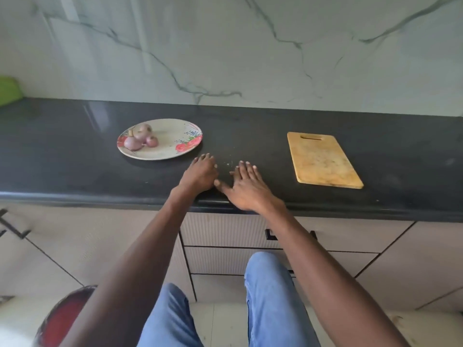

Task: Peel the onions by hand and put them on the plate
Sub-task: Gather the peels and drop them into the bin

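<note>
Purple-skinned onions (140,140), 3 of them, sit bunched on the left part of 1 floral plate (175,150) on the black countertop (75,156). Your 2 hands lie flat on the counter, fingers straight, gripping nothing: left hand (200,175) just right of the plate, right hand (246,186) beside it, thumbs nearly touching. 1 wooden cutting board (323,161) lies well to your right

I count three onions (140,139), all on the one plate (172,154). One board (323,161) lies on the worktop (75,151), well to the right of the plate. Two hands (200,174) rest flat on the worktop between plate and board, the left (200,174) nearer the plate, the right (246,186) beside it.
</note>
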Tool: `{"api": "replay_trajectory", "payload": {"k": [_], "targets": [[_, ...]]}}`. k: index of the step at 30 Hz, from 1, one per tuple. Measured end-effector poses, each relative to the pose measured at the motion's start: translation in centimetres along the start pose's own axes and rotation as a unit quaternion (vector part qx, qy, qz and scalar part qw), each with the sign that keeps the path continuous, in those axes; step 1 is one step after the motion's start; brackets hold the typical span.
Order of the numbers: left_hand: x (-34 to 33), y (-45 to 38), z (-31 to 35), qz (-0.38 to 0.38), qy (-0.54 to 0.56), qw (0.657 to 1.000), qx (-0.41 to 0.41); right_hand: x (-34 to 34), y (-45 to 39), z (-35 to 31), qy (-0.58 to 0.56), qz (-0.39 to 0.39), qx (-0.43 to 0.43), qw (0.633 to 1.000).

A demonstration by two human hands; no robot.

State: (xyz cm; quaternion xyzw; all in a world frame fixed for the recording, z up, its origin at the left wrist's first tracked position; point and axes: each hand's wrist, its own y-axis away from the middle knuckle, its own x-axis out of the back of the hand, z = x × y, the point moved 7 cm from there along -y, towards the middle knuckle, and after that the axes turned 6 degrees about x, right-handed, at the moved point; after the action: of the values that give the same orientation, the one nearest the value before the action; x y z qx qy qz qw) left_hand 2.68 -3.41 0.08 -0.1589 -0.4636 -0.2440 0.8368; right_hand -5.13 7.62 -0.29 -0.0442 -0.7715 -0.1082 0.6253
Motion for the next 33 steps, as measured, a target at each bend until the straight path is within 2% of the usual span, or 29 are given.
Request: {"api": "replay_trajectory", "payload": {"k": [2, 4, 5, 7, 10, 12, 14, 16, 17, 20, 23, 24, 26, 28, 29, 31, 33], "targets": [[1.0, 0.3, -0.6, -0.027, 0.093, 0.995, -0.004, 0.7, -0.4, 0.4, -0.049, 0.005, 0.028, 0.998], [2.1, -0.1, -2.0, 0.008, 0.115, 0.993, -0.003, 1.4, 0.0, 2.5, -0.047, 0.042, 0.000, 0.998], [2.3, -0.4, -2.2, 0.015, 0.092, 0.996, 0.000, 1.5, 0.1, 3.8, -0.018, 0.045, -0.032, 0.998], [1.1, -1.1, -1.8, -0.024, -0.016, 1.000, -0.005, 1.0, 0.1, 5.3, 0.023, 0.010, -0.065, 0.998], [-0.6, -1.1, 0.0, -0.065, -0.112, 0.991, -0.040, 0.4, -1.5, 4.7, 0.033, -0.020, -0.009, 0.999], [-1.0, -0.6, 1.3, -0.084, -0.088, 0.987, -0.103, 0.5, -2.3, 3.8, 0.035, -0.017, 0.052, 0.998], [-0.5, -0.1, 1.3, -0.084, 0.002, 0.988, -0.132, 0.8, -2.3, 3.2, 0.015, -0.010, 0.119, 0.993], [0.9, -0.4, 0.5, -0.032, 0.078, 0.992, -0.096, 1.4, -2.5, 3.8, -0.026, 0.003, 0.124, 0.992], [1.3, -1.0, 0.2, -0.009, 0.076, 0.995, -0.060, 1.9, -3.2, 4.7, -0.029, 0.010, 0.098, 0.995], [0.0, -2.0, 0.3, -0.023, -0.043, 0.999, 0.013, 2.5, -5.5, 6.8, 0.018, -0.017, 0.027, 0.999], [-1.4, -1.7, 1.5, -0.053, -0.107, 0.992, -0.050, 1.9, -6.1, 5.4, 0.048, -0.022, 0.092, 0.994], [-1.3, -1.3, 1.7, -0.066, -0.082, 0.991, -0.085, 1.6, -5.5, 4.7, 0.037, -0.017, 0.126, 0.991], [-0.6, -0.8, 1.3, -0.072, 0.038, 0.990, -0.112, 1.2, -4.5, 4.1, -0.018, -0.012, 0.176, 0.984], [0.9, -1.0, 0.7, -0.030, 0.155, 0.985, -0.076, 1.7, -4.8, 4.9, -0.096, -0.003, 0.164, 0.982], [1.2, -1.6, 0.5, -0.016, 0.167, 0.985, -0.043, 2.2, -5.7, 5.7, -0.107, 0.003, 0.131, 0.986], [0.9, -2.9, 0.7, -0.025, 0.124, 0.992, 0.000, 3.2, -7.8, 6.9, -0.054, 0.006, 0.062, 0.997], [0.4, -3.7, 1.2, -0.034, 0.085, 0.996, 0.024, 3.5, -9.7, 6.7, -0.020, -0.008, 0.040, 0.999]]}}
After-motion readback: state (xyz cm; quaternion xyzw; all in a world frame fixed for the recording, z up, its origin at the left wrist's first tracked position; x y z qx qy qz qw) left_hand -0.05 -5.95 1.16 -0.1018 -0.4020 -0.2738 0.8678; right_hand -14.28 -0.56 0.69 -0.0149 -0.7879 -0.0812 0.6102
